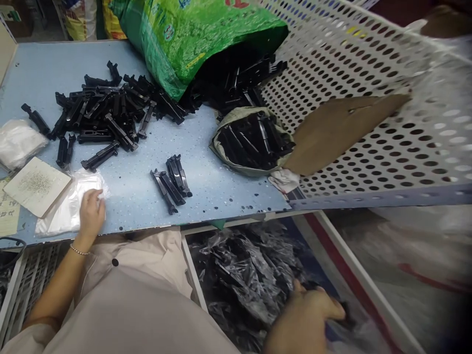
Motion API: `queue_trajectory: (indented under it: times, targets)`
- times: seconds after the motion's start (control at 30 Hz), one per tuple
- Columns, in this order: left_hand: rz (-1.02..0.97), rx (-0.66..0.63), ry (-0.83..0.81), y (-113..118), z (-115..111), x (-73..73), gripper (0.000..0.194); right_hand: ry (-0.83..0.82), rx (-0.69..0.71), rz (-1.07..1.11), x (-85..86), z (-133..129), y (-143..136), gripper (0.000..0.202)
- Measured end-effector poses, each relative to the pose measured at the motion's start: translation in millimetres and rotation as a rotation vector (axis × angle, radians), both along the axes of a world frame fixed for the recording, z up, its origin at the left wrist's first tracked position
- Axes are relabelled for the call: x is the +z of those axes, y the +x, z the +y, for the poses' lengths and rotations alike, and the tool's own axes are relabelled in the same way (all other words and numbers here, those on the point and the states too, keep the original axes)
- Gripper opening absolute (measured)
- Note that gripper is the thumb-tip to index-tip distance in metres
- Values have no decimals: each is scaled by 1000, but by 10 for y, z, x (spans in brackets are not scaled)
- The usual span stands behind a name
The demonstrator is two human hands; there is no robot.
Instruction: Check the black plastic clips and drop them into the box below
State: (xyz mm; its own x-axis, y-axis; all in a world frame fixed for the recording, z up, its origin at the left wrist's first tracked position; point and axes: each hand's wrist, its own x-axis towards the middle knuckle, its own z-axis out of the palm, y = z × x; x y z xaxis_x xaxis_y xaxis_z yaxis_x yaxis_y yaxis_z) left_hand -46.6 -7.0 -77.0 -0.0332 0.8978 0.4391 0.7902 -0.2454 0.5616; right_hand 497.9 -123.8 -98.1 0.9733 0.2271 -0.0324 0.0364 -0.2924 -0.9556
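Observation:
My left hand (92, 211) rests on a stack of clear plastic bags (62, 216) at the table's front edge, fingers lightly bent and slightly apart. My right hand (308, 317) is smeared by motion at the lower right, over the drawer-like bin with black parts in clear bags (250, 270). Something dark shows by its fingers, but whether it is held I cannot tell. Between the hands, a small group of black plastic parts (171, 184) lies side by side on the blue table (199, 196). A larger heap of the same parts (106, 108) lies behind.
A green sack (206, 39) spills black parts at the back. An open cloth bag of parts (254, 140) stands before a white perforated panel (354, 108), with brown cardboard (339, 128) against it. At left are a square board (37, 187) and a plastic bundle (20, 142).

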Motion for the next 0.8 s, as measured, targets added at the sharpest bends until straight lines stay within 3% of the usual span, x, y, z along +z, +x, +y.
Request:
queue_trajectory:
  times: [0.07, 0.13, 0.17, 0.27, 0.33, 0.4, 0.5, 0.57, 0.63, 0.7, 0.8]
  targets:
    - [144, 168, -76, -168, 42, 26, 27, -1, -5, 61, -113, 198, -159, 32]
    - [273, 211, -163, -271, 40, 61, 32, 10, 92, 108, -206, 490, -499, 31]
    - [302, 195, -196, -300, 22, 80, 33, 12, 207, 107, -221, 646, -730, 31]
    - [291, 125, -208, -343, -70, 122, 30, -109, 887, -169, -105, 1067, -1520, 31]
    - [272, 102, -195, -372, -124, 126, 21, -260, 1136, -448, 43, 1268, -1963, 31]
    - [216, 106, -202, -427, -144, 109, 10, -459, 1218, -621, 160, 1399, -2224, 33]
    - [-38, 177, -260, -568, -111, 71, 15, -626, 1249, -622, 225, 1496, -2285, 38]
    - [-289, 213, -332, -682, -76, 56, 20, -527, 1300, -431, 233, 1520, -2263, 35]
    - [-533, 214, -404, -767, -52, 59, 22, -325, 1376, -59, 255, 1511, -2357, 33]
    - [-702, 214, -440, -783, -44, 79, 24, -129, 1438, 397, 302, 1470, -2644, 35]
    - [-793, 219, -397, -663, -50, 132, 25, 20, 1506, 974, 377, 1402, -3333, 41]
